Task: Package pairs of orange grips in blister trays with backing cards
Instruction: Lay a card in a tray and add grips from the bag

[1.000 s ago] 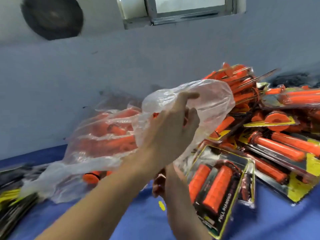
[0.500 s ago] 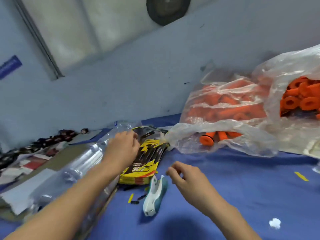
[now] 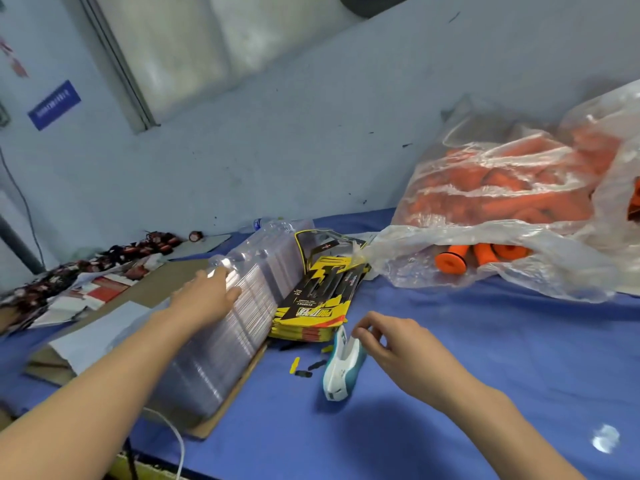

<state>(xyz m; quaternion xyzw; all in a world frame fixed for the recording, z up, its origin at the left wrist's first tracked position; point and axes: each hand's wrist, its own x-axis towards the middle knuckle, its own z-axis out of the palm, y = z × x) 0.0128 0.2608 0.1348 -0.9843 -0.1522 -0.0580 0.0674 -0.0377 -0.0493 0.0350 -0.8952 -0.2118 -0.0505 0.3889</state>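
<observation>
- Our left hand rests with fingers spread on top of the trays, a stack whose long axis runs away from us.
- Our right hand hovers loosely curled, grasping nothing, just above the stapler.
- The cards lie between both hands, touching the trays; the right is nearer.
- The grips sit bagged, well beyond the right hand.

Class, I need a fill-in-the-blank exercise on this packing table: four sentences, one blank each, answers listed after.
1. The left hand rests on the stack of clear plastic ____ trays.
2. The yellow-and-black backing cards lie to the ____ of that stack.
3. The loose grips in the clear plastic bag are ____.
4. The cloth covering the table is ____.

Answers: blister; right; orange; blue
</observation>
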